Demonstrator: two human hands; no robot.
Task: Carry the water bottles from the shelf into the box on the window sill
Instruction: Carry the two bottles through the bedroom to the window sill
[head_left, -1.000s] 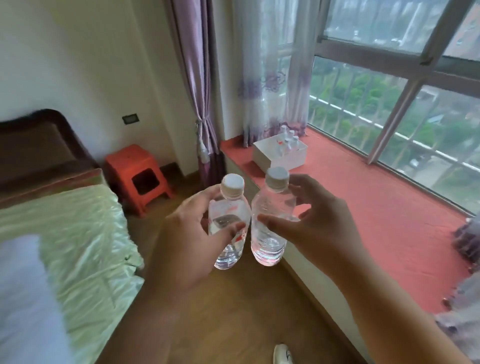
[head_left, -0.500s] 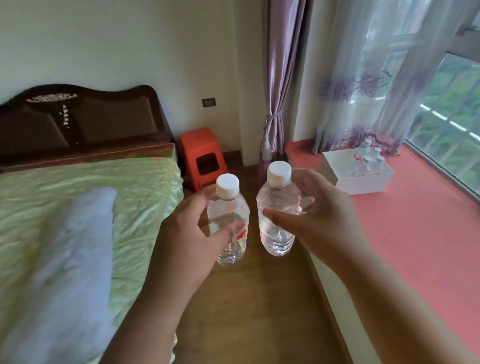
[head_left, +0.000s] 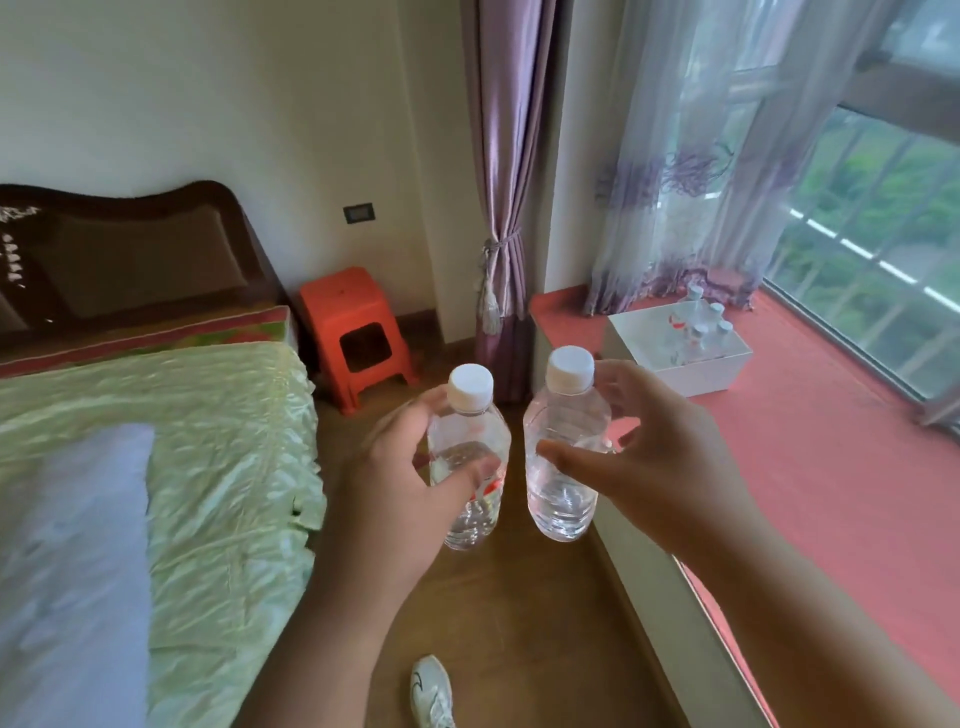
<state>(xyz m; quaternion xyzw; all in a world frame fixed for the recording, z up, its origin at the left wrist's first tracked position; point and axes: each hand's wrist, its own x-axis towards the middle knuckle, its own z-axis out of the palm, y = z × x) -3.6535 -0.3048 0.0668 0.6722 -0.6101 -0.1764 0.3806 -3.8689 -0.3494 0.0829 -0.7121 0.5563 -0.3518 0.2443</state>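
My left hand (head_left: 395, 483) grips a clear water bottle (head_left: 475, 499) with a white cap, held upright above the wooden floor. Beside it, my right hand (head_left: 644, 467) grips a second clear water bottle (head_left: 563, 467), also upright and white-capped. The two bottles hang a little apart. Ahead on the right, a white box (head_left: 691, 374) stands on the red window sill (head_left: 831, 467) with several capped bottles (head_left: 701, 327) upright inside it. The shelf is out of view.
A bed (head_left: 182, 467) with a green cover and a white pillow (head_left: 67, 571) fills the left. An orange plastic stool (head_left: 353, 332) stands by the wall. A tied purple curtain (head_left: 504, 208) hangs between stool and sill. My white shoe (head_left: 431, 691) shows on the floor.
The view has swung left and then moved closer to the sill; the box looks nearer. Both hands keep holding their bottles in front of me.
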